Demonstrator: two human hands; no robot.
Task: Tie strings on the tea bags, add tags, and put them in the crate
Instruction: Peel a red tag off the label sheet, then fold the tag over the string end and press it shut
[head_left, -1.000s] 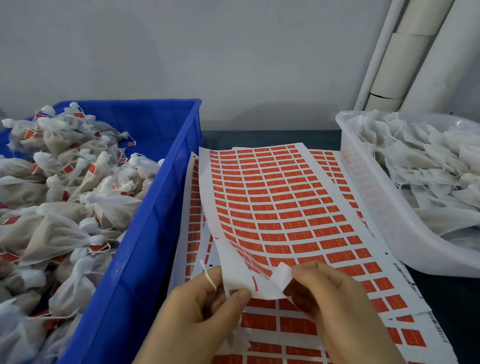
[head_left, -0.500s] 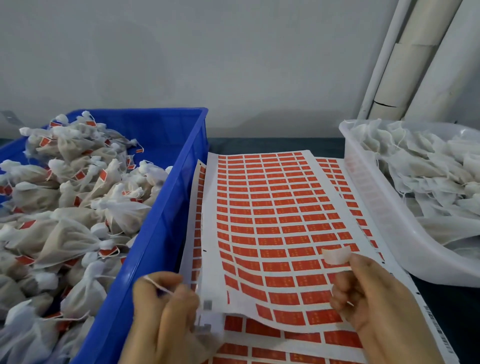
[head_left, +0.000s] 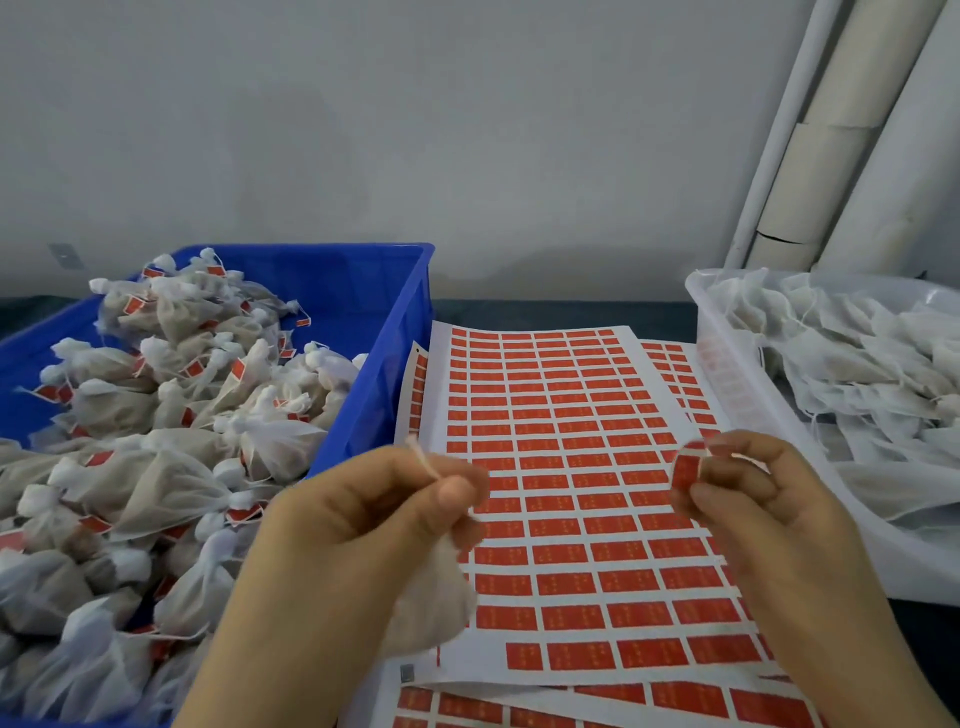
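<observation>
Head view. Left hand (head_left: 363, 525) pinches string (head_left: 423, 460) at neck of tea bag (head_left: 431, 587); bag hangs under curled fingers, above sticker sheet (head_left: 561, 467). Right hand (head_left: 769, 514) pinches loose red tag (head_left: 685, 470) between thumb and forefinger, apart from string. I judge this bag tied, tag not yet on. Blue crate (head_left: 374, 374) at left holds heap of tagged bags (head_left: 156, 415). White basket (head_left: 727, 395) at right holds many untagged bags (head_left: 857, 364). By my read, plenty left.
</observation>
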